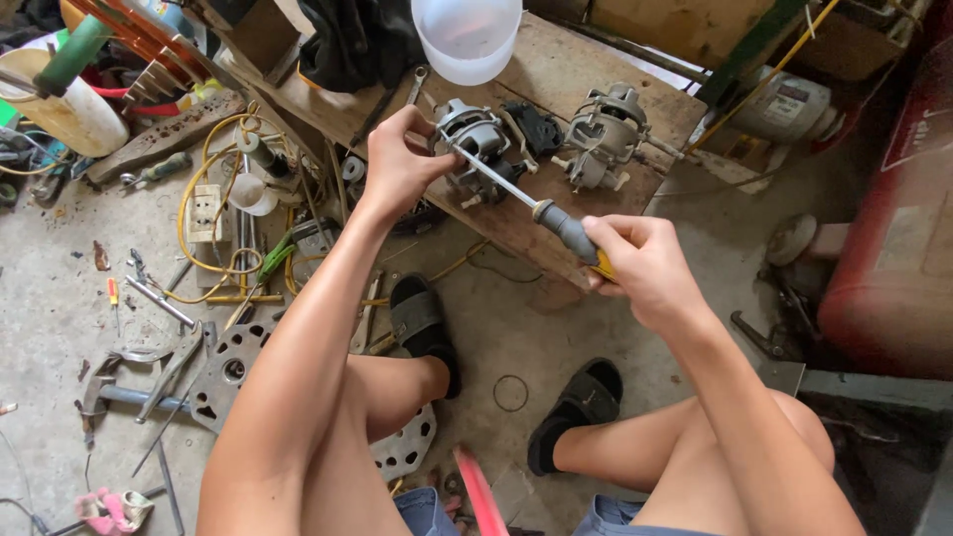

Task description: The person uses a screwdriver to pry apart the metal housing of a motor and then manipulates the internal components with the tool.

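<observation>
My right hand (643, 266) grips the grey and yellow handle of a screwdriver (556, 222). Its metal shaft runs up-left to a small grey electric motor (475, 139) on the low wooden bench (556, 74). My left hand (399, 159) is at the motor's left side, fingers pinched by the screwdriver's tip. A second, similar motor (604, 134) stands to the right on the bench, apart from both hands. A black part (534, 127) lies between the two motors.
A translucent white plastic tub (467, 38) sits at the bench's far edge. Pliers, spanners, a hammer (104, 395), yellow cable (204, 169) and a perforated metal disc (233, 369) litter the concrete floor left. A red tank (898, 228) stands right. My sandalled feet rest below the bench.
</observation>
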